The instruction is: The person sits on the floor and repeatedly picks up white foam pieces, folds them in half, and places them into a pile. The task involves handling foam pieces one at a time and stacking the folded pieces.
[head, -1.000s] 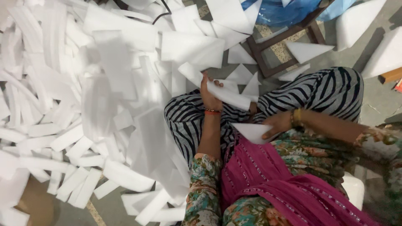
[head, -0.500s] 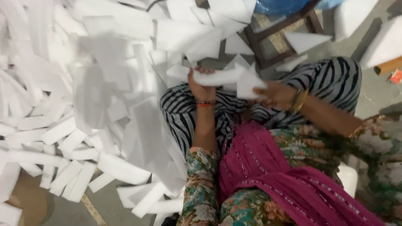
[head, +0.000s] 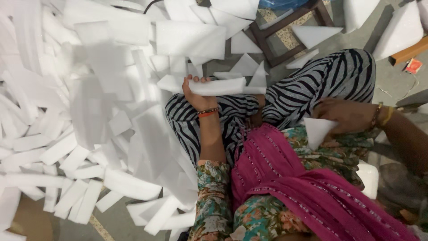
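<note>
I sit cross-legged on the floor in zebra-striped trousers. My left hand [head: 194, 93] grips one end of a long white foam strip [head: 218, 86] that lies across my left knee. My right hand [head: 342, 115] is over my right thigh and holds a white triangular foam piece [head: 315, 130] that points down toward my lap. A pink scarf [head: 285, 178] drapes over my floral top.
A large heap of white foam strips [head: 89, 116] covers the floor to my left. Triangular offcuts [head: 246, 66] lie ahead of my knees. A dark wooden frame [head: 290, 33] sits on the floor ahead, with larger foam blocks [head: 401, 27] at the upper right.
My right hand has pulled back from the strip to my right thigh, carrying the triangular piece away. My left hand still holds the long strip over my knee.
</note>
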